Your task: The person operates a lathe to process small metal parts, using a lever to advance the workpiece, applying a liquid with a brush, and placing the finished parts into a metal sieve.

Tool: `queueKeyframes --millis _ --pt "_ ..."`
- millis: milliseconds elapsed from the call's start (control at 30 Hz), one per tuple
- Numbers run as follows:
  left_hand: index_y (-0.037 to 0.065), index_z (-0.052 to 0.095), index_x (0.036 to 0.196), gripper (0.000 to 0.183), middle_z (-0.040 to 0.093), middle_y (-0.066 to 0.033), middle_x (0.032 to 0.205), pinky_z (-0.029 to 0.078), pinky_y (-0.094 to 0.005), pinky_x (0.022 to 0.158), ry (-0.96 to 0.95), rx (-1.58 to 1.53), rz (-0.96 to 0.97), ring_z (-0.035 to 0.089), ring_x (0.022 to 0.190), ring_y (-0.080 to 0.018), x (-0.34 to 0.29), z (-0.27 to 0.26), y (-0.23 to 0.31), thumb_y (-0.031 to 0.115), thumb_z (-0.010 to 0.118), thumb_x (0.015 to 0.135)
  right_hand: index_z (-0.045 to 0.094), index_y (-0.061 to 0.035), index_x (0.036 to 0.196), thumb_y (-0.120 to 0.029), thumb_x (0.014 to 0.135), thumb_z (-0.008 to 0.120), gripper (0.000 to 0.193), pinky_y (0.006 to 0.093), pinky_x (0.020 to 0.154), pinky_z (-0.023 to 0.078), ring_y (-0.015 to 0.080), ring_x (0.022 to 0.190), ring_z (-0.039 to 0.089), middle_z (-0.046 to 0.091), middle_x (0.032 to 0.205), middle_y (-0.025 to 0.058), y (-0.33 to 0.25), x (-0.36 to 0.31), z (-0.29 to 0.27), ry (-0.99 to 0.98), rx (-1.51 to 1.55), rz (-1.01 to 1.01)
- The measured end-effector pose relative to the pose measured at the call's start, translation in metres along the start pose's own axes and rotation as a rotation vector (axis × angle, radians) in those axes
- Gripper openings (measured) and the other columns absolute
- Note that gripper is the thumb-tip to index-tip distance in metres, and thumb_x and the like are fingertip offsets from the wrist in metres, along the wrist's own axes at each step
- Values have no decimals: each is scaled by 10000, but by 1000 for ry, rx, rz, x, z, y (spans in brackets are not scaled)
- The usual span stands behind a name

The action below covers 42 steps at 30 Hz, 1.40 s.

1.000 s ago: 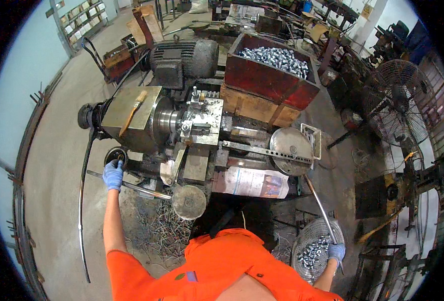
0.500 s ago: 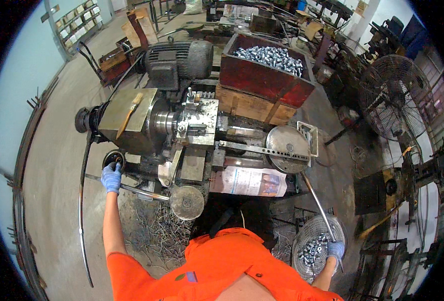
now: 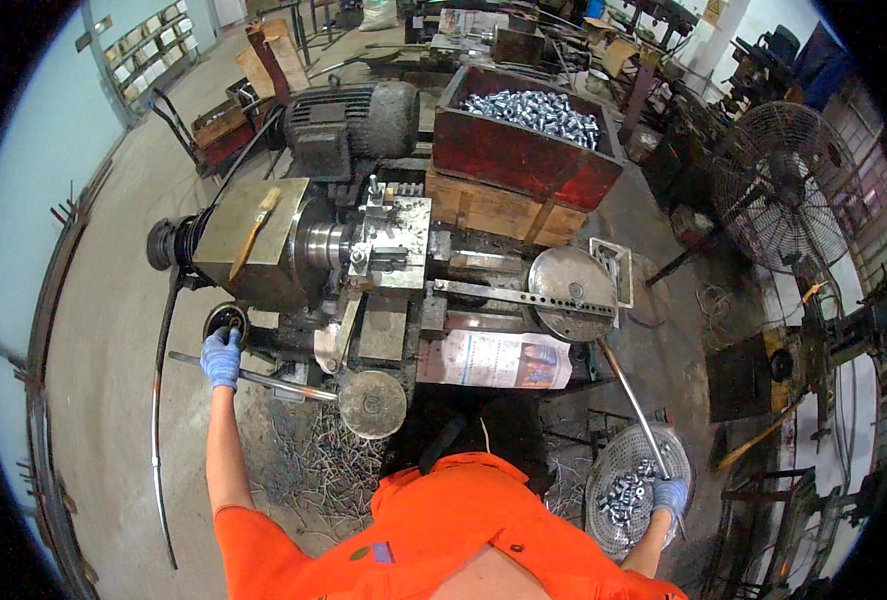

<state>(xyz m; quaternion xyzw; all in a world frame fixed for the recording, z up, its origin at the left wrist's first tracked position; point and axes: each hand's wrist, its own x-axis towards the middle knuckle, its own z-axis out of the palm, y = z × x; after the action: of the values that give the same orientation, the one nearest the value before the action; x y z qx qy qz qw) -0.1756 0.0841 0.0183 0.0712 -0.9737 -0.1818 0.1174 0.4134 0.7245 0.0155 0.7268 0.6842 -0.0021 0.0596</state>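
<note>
My left hand [image 3: 220, 359], in a blue knit glove, has its fingers curled at a black handwheel [image 3: 213, 318] on the near left of the lathe. Its fingertips are partly hidden inside the rim. Far to the right, my gloved right hand [image 3: 670, 494] is wrapped round the lower end of a long steel lever [image 3: 627, 394]. That lever slopes up to a round metal disc [image 3: 570, 290]. Under the right hand sits a perforated basket [image 3: 618, 452] with short metal fittings [image 3: 623, 500] in it. The chuck [image 3: 321, 246] and tool slide [image 3: 398, 240] stand between my arms.
A red bin [image 3: 518, 160] heaped with metal fittings stands on a wooden crate behind the lathe. A brush [image 3: 254, 234] lies on the headstock. Another rod [image 3: 293, 386] with a disc [image 3: 372, 404] juts out near my waist. Metal shavings [image 3: 328, 465] cover the floor; a fan [image 3: 788, 190] stands right.
The whole view has shifted slightly left. Both hands keep their places, the left at the handwheel and the right on the lever; the left fingers have shifted a little.
</note>
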Motion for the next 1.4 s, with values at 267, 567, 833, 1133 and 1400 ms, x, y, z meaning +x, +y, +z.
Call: queueKeyframes --millis 267,567,833,1133,1400 --pt "107 677 978 319 663 -128 909 485 -383 743 32 17 6 636 835 -291 -11 -17 21 360 583 807 625 37 926 -319 627 689 469 413 814 468 375 937 592 606 974 268 -4 -14 -11 -3 22 -66" --pt "97 679 957 300 666 -126 900 485 -377 733 21 -35 -14 638 826 -287 -9 -9 17 340 588 807 612 27 965 -312 619 685 490 424 826 463 392 969 573 597 1009 266 -13 -22 -25 -41 52 -11" --pt "73 670 982 332 667 -127 924 480 -374 765 -50 -23 -48 635 861 -285 -7 -6 10 341 604 798 609 16 972 -343 600 720 529 410 846 456 399 958 576 601 1017 258 -17 -18 -24 -34 72 -33" --pt "58 665 992 358 667 -134 931 479 -374 784 -61 -17 -172 634 876 -287 1 3 -3 346 633 781 670 -159 953 -441 729 613 366 449 871 406 335 978 565 638 941 157 -117 1 0 338 -4 -418" --pt "75 681 916 323 668 -128 773 482 -365 663 -103 -118 -208 646 720 -255 -13 -11 33 366 610 796 654 -144 1015 -437 785 562 384 499 948 333 362 1140 456 564 1145 165 -184 116 -50 370 -137 -493"
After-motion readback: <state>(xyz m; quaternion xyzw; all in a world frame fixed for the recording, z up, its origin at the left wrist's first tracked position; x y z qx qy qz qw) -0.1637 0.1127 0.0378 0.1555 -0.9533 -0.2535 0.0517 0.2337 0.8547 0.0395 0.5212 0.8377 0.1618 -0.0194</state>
